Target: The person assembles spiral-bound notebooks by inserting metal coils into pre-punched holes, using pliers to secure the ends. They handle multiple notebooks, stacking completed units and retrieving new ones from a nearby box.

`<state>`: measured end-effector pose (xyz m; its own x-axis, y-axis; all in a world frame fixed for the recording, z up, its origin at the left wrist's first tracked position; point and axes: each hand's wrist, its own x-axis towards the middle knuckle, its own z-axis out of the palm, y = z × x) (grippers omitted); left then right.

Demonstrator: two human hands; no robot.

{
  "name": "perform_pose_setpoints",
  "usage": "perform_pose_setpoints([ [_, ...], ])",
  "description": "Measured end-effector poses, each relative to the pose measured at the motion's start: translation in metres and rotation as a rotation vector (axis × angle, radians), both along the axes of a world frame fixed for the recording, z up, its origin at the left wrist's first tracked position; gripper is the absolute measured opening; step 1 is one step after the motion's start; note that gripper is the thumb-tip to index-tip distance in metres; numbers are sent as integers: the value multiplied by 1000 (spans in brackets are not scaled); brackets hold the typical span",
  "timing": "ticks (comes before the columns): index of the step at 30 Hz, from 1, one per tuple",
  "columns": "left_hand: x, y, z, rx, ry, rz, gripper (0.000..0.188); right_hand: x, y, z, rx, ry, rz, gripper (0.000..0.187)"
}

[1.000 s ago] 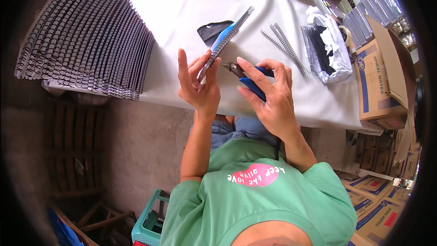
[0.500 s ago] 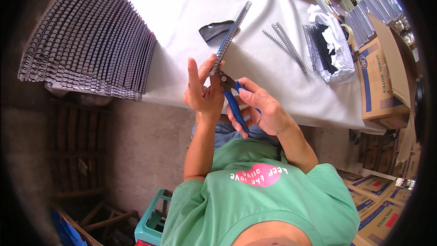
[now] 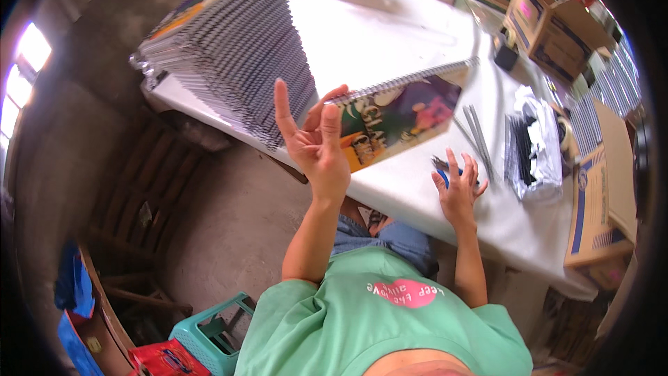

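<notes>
My left hand (image 3: pixel 320 157) pinches one corner of a spiral-bound notebook (image 3: pixel 407 117) between thumb and fingers, its forefinger stretched up. The notebook has a dark, colourful cover with a yellow lower edge and is held tilted above the white-covered table, coil edge on top. My right hand (image 3: pixel 459 198) is low over the table with its fingers spread. Blue-handled pliers (image 3: pixel 442 173) lie under and beside its fingertips, partly hidden by them. Loose wire coils (image 3: pixel 476 136) rest just beyond the right hand.
A tall stack of spiral notebooks (image 3: pixel 243 49) stands on the table (image 3: pixel 390 17) at the left. To the right are a plastic bag of black coils (image 3: pixel 532 150), a roll of tape (image 3: pixel 568 136) and open cartons (image 3: pixel 591 198). A teal stool (image 3: pixel 209 334) is on the floor, lower left.
The pliers have gone from my right hand's grip down to the table, and that hand has opened and moved right. My left hand has turned the notebook so its cover shows. The view has shifted.
</notes>
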<state>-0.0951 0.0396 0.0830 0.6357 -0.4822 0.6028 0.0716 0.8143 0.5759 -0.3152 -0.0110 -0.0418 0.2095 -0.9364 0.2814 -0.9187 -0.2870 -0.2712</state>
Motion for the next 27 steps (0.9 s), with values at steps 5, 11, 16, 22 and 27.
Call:
perform_pose_setpoints([
  [5,-17,6,48,-161,-60,-154,54,19,-39,43,272,-1494,490,77],
  [11,-3,14,120,-287,-245,-55,40,43,-77,158,217,-1870,845,59],
  [16,84,18,197,148,-706,521,39,82,-153,267,214,-1982,884,50],
  [22,231,47,200,420,-623,847,41,133,-233,381,-16,-1297,1336,31],
  [27,285,27,155,316,-476,603,61,243,-159,428,20,-724,1460,26],
])
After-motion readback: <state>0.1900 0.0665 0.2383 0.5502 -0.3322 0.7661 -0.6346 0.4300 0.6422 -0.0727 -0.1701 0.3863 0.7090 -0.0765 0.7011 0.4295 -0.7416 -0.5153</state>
